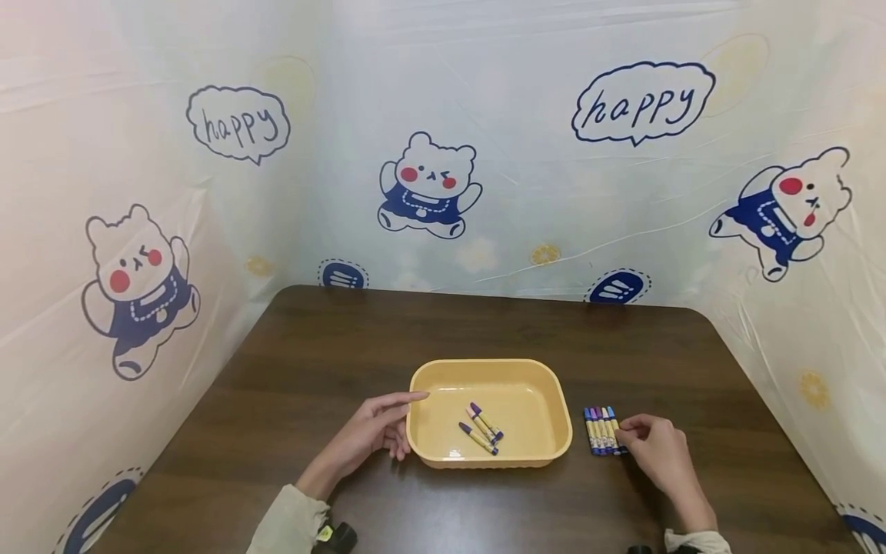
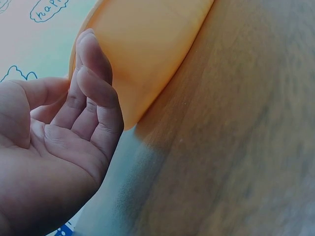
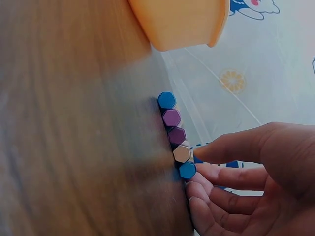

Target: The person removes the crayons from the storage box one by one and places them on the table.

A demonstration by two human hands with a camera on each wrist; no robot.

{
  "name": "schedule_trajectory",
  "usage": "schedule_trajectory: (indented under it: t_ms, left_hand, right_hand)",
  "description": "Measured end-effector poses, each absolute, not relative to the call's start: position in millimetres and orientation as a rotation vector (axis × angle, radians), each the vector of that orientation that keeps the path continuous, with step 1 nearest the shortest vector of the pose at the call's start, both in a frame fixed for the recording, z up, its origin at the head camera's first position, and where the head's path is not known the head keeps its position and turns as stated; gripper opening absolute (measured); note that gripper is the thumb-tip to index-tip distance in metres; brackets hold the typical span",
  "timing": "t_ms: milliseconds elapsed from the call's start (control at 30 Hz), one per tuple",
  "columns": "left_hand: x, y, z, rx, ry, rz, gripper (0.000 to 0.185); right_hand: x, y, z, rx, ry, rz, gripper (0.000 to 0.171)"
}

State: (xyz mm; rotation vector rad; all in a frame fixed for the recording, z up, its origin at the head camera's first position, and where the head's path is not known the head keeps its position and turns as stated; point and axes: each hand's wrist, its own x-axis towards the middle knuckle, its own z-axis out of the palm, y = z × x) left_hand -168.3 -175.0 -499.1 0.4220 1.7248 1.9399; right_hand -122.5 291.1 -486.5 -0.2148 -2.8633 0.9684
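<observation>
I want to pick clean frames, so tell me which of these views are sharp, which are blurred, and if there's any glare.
Head view: sharp and evenly lit, soft sheen on the brown table. Left wrist view: the left hand is fairly crisp, the yellow tray and wood soft. Right wrist view: the crayons are sharp, the wood at left blurred.

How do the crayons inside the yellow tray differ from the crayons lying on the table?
The crayons in the tray are three, loose and slanted; the crayons on the table are five, in a tight side-by-side row. The tray ones lie untouched; the right hand touches the row's right end. Both groups look alike: yellow wrappers, blue or purple ends.
</observation>
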Motion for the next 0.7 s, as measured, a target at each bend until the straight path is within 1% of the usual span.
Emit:
schedule_trajectory:
  t_ms: [433, 700]
  left_hand:
    - [-168.1, -177.0, -500.5, 0.408, 1.731, 1.935, 0.046]
    - [-168.5, -176.5, -499.7, 0.422, 1.733, 1.931, 0.048]
  right_hand:
    - [-124.7, 290.3, -489.5, -0.214, -2.871, 0.982, 0.015]
    - [-120.9, 284.4, -482.0, -0.183, -2.766, 0.889, 0.007]
